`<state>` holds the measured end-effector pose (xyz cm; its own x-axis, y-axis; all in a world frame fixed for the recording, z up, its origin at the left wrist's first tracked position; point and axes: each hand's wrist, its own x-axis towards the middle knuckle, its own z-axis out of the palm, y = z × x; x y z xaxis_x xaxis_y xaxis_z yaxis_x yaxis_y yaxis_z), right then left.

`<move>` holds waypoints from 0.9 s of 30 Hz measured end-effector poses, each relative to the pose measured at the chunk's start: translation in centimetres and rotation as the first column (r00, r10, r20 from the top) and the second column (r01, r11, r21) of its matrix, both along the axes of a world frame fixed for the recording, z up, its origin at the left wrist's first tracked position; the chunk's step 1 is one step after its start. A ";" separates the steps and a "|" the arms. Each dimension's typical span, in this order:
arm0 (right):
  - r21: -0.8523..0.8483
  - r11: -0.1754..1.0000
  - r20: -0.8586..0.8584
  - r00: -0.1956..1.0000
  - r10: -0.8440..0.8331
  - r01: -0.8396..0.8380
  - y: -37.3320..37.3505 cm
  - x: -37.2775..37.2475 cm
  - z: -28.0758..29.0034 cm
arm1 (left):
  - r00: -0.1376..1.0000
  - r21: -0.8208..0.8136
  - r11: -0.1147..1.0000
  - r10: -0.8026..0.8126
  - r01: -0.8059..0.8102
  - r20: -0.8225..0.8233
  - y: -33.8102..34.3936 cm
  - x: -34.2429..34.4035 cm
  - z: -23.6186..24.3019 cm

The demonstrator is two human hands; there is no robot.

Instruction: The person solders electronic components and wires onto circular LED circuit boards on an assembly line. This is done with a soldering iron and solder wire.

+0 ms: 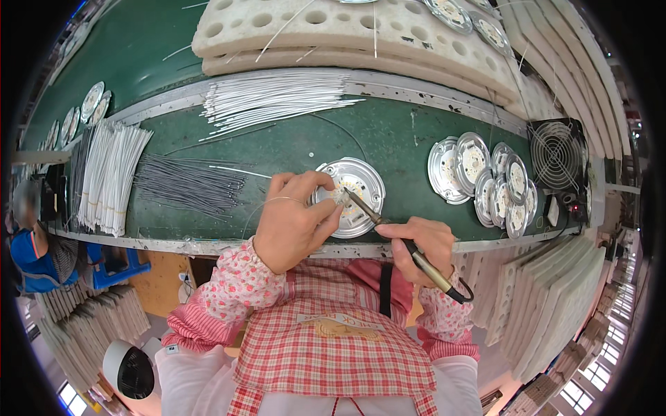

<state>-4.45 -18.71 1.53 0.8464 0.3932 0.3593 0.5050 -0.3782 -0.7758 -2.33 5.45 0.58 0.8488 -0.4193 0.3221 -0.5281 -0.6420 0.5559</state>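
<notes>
A round silver LED lamp plate (372, 182) lies on the green bench in front of me, small yellowish chips ringed on its white middle. My left hand (295, 215) reaches over the plate's left side, thumb and fingers pinched near its centre. From behind that hand a white wire (239, 171) sticks out to the left; its other end is hidden by the fingers. My right hand (421, 248) grips a soldering iron (428, 266) like a pen. The iron's tip touches or nearly touches the plate's middle, close to my left fingertips.
White wires (274, 100) lie at the back, dark wires (191, 184) and another white bundle (111, 177) to the left. Several lamp plates (474, 161) overlap at right beside a black fan (557, 154). Holed foam boards (333, 28) stand behind. A person (41, 256) sits far left.
</notes>
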 end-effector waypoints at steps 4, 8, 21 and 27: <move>0.027 0.999 -0.021 1.000 0.017 -0.017 0.4 0.3 -0.5 | 0.996 0.047 0.998 0.045 -0.049 0.078 -0.1 -0.2 -0.2; 0.150 0.989 -0.254 0.967 0.025 0.014 0.3 -0.4 -1.1 | 0.984 0.093 0.988 0.111 -0.124 0.139 0.0 -1.9 -1.1; 0.204 0.944 -0.503 0.855 -0.127 0.260 0.4 -1.1 -1.1 | 0.964 -0.083 0.995 0.076 -0.057 0.255 0.9 -0.6 -2.8; 0.232 0.912 -0.551 0.818 -0.164 0.339 1.1 -1.6 0.0 | 0.980 0.246 0.960 -0.168 0.137 0.107 2.5 -0.1 -1.4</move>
